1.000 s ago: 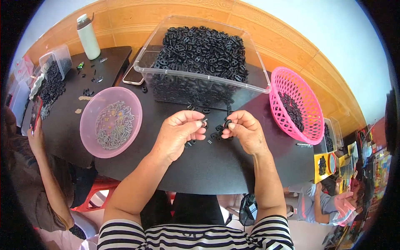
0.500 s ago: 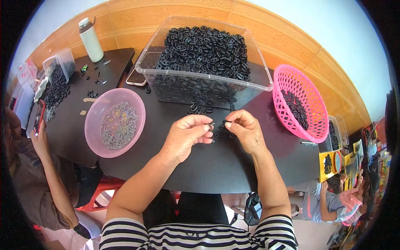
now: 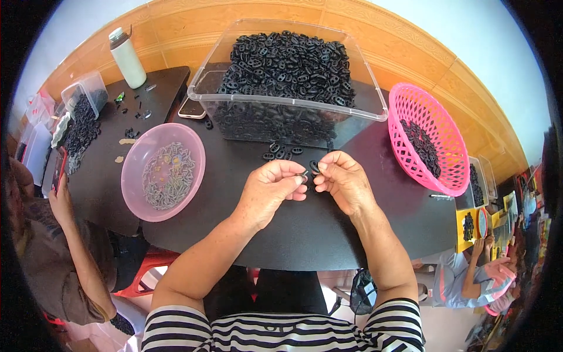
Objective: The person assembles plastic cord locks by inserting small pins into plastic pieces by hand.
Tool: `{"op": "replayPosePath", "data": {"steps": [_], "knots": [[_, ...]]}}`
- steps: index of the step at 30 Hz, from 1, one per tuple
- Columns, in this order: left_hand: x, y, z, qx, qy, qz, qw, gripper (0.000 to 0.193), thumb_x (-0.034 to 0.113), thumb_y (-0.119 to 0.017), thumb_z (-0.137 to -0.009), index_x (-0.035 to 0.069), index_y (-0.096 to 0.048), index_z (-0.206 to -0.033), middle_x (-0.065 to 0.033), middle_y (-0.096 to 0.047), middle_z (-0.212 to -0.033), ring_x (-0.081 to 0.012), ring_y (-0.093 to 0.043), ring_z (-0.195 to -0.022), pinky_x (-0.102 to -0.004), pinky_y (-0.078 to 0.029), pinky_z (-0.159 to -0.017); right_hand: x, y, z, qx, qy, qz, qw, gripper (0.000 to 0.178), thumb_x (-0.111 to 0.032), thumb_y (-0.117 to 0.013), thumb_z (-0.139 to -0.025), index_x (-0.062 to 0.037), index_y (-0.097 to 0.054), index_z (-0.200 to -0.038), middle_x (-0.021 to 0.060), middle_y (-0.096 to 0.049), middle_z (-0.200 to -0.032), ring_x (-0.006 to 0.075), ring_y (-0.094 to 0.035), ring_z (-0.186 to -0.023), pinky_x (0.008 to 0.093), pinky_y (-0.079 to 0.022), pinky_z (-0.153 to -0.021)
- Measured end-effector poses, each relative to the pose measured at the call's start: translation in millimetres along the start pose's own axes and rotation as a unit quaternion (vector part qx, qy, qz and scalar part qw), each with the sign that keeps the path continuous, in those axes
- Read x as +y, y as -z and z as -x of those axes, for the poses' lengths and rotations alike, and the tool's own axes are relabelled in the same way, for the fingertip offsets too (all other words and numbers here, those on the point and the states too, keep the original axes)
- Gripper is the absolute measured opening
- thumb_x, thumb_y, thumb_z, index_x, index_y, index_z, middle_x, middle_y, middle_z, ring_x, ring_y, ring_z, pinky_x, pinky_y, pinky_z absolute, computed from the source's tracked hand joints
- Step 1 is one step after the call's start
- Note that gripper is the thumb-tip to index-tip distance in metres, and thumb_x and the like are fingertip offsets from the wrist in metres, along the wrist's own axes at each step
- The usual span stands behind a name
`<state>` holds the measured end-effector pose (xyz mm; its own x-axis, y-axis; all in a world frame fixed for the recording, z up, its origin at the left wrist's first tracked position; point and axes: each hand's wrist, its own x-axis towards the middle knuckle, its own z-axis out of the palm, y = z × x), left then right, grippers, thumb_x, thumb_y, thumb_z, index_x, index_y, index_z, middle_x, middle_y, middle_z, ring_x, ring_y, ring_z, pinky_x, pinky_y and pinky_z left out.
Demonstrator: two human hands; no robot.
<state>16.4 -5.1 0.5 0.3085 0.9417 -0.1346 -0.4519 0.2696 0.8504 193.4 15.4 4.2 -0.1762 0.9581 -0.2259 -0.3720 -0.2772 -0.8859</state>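
Observation:
My left hand (image 3: 271, 189) is closed, pinching a small, dark greyish slim part (image 3: 304, 174) between thumb and fingertips; its exact kind is too small to tell. Just beside it, my right hand (image 3: 345, 180) grips a black oval plastic piece (image 3: 315, 166) between thumb and forefinger. The fingertips of both hands are close together over the dark table. Beyond them lie several loose black two-holed ovals (image 3: 281, 152), in front of a clear plastic bin (image 3: 287, 102) heaped with the same pieces. Left of my hands, a pink bowl (image 3: 132, 196) holds many small grey slim parts.
A pink mesh basket (image 3: 454, 126) with black pieces stands at the right. Behind the bowl are a phone (image 3: 192, 108), a pale bottle (image 3: 129, 61) and a tipped clear tub (image 3: 88, 94) spilling black parts. A person at the left holds a red phone (image 3: 59, 170); others sit far right.
The black oval in my right hand has turned and now stands more upright. My right fingers have curled in closer to the left hand. The view has shifted slightly.

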Motion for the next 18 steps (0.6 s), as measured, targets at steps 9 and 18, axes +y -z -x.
{"op": "replayPosePath", "data": {"steps": [9,18], "knots": [[2,1,1,0.008,-0.013,0.009,1.000,0.014,0.003,-0.053,-0.083,0.000,-0.055,-0.097,-0.0078,-0.059,-0.087,-0.0147,-0.060,-0.075,-0.0275,-0.052,-0.068,0,-5,5,-0.038,0.038,0.059,0.997,0.008,0.001,-0.053,-0.081,-0.0012,-0.054,-0.089,0.0073,-0.058,-0.082,0.0169,-0.061,-0.074,0.0291,-0.053,-0.067],[2,-3,1,-0.031,0.000,0.062,0.998,0.013,0.004,-0.053,-0.084,0.001,-0.056,-0.096,-0.0077,-0.060,-0.089,-0.0149,-0.060,-0.080,-0.0272,-0.050,-0.072,7,-4,1,-0.120,0.031,0.000,0.992,0.017,0.002,-0.051,-0.082,-0.0012,-0.052,-0.098,0.0074,-0.057,-0.088,0.0154,-0.058,-0.080,0.0303,-0.051,-0.071]]}}
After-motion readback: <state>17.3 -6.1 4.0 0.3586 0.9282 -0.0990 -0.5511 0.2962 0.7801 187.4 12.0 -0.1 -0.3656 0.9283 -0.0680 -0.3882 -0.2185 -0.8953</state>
